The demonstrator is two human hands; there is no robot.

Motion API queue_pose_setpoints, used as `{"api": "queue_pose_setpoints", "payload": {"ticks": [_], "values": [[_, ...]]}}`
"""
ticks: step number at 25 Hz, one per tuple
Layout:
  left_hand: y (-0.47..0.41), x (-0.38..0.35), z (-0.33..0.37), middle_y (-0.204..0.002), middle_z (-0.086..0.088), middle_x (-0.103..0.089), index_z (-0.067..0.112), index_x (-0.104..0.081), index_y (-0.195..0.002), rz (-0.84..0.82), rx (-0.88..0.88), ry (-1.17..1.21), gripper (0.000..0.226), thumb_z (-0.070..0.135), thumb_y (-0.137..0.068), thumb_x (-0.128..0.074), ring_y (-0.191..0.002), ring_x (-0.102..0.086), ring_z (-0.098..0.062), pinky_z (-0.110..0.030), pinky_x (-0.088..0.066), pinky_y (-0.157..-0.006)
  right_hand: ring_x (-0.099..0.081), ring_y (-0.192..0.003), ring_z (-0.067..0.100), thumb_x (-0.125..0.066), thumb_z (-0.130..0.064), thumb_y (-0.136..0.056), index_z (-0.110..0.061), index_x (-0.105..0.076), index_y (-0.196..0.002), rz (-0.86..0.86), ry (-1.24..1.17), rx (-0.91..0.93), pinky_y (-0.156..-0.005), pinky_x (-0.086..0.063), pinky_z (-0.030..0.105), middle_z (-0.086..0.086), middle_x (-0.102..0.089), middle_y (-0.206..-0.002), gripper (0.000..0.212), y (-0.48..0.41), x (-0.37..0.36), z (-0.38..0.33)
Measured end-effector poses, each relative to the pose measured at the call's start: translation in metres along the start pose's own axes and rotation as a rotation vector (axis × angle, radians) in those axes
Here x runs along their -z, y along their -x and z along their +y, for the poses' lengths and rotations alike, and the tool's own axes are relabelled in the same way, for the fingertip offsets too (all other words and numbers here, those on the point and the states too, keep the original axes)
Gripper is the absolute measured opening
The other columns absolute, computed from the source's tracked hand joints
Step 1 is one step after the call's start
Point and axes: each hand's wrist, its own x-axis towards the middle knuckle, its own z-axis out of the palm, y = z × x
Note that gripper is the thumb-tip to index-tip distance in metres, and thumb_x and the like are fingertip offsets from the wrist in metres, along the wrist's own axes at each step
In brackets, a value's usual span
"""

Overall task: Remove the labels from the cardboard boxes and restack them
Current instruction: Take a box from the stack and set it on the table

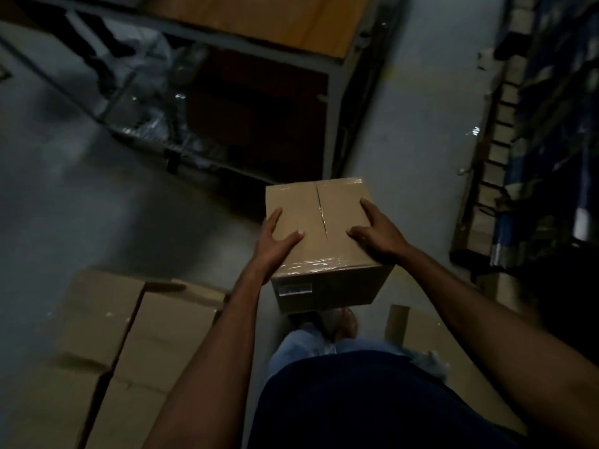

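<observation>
Cardboard box (pixel 319 228) carried in 2 hands, its label facing the body

The box hangs in front of the person, above the floor (pixel 81 189), with its taped seam running straight away from the body. The left hand (pixel 278 243) grips the left top edge and the right hand (pixel 377 236) the right top edge. Each has thumb and forefinger spread flat on the top, while the other fingers drop over the side out of sight. The label (pixel 295 289) sits on the near upright face, towards its left side, just below the left hand, so that hand looks best placed to peel it while the right one steadies the box. The stacked boxes (pixel 129 335) lie low to the left, near the left forearm, probably where this 1 goes afterwards
</observation>
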Motion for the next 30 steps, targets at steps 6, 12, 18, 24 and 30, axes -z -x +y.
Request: {"api": "queue_pose_setpoints", "payload": {"ticks": [6, 12, 18, 24, 30], "values": [[-0.076, -0.092, 0.051, -0.157, 0.003, -0.040, 0.035, -0.040, -0.153, -0.250, -0.123, -0.087, 0.084, 0.026, -0.083, -0.085, -0.135, -0.050, -0.014, -0.022, -0.048, -0.099, -0.045, -0.144, 0.028, -0.067, -0.057, -0.078, -0.037, -0.021, -0.163, 0.281, -0.071, -0.109, -0.115, -0.041, 0.050, 0.003, -0.036, -0.166, 0.099, 0.001, 0.079, 0.042], [-0.163, -0.181, 0.142, -0.156, 0.008, -0.045, 0.059, -0.052, -0.136, -0.367, -0.274, -0.147, 0.077, 0.044, -0.070, -0.089, -0.140, -0.047, -0.012, -0.044, -0.043, -0.116, -0.041, -0.148, 0.027, -0.071, -0.053, -0.078, -0.041, -0.024, -0.162, 0.529, -0.182, -0.148, -0.117, -0.039, 0.047, 0.002, -0.035, -0.166, 0.097, -0.030, 0.177, 0.052], [-0.248, -0.276, 0.240, -0.155, 0.006, -0.048, 0.033, -0.046, -0.151, -0.368, -0.361, -0.155, 0.090, 0.043, -0.071, -0.088, -0.140, -0.049, -0.012, -0.046, -0.044, -0.115, -0.039, -0.149, 0.026, -0.070, -0.055, -0.076, -0.039, -0.024, -0.163, 0.604, -0.190, -0.097, -0.118, -0.038, 0.047, 0.001, -0.034, -0.167, 0.100, -0.115, 0.307, 0.050], [-0.311, -0.341, 0.387, -0.155, 0.007, -0.047, 0.038, -0.047, -0.149, -0.249, -0.460, -0.114, 0.086, 0.044, -0.073, -0.088, -0.140, -0.048, -0.011, -0.045, -0.043, -0.116, -0.039, -0.150, 0.024, -0.065, -0.065, -0.069, -0.049, -0.018, -0.160, 0.610, -0.149, 0.052, -0.118, -0.039, 0.053, -0.004, -0.029, -0.169, 0.103, -0.194, 0.470, -0.007], [-0.373, -0.367, 0.546, -0.157, 0.005, -0.044, 0.028, -0.043, -0.154, -0.140, -0.618, -0.028, 0.081, 0.026, -0.085, -0.084, -0.128, -0.052, 0.001, -0.010, -0.050, -0.092, -0.040, -0.148, 0.019, -0.065, -0.065, -0.064, -0.043, -0.024, -0.161, 0.654, -0.118, 0.269, -0.120, -0.038, 0.048, -0.004, -0.033, -0.168, 0.108, -0.280, 0.615, -0.108]]}}
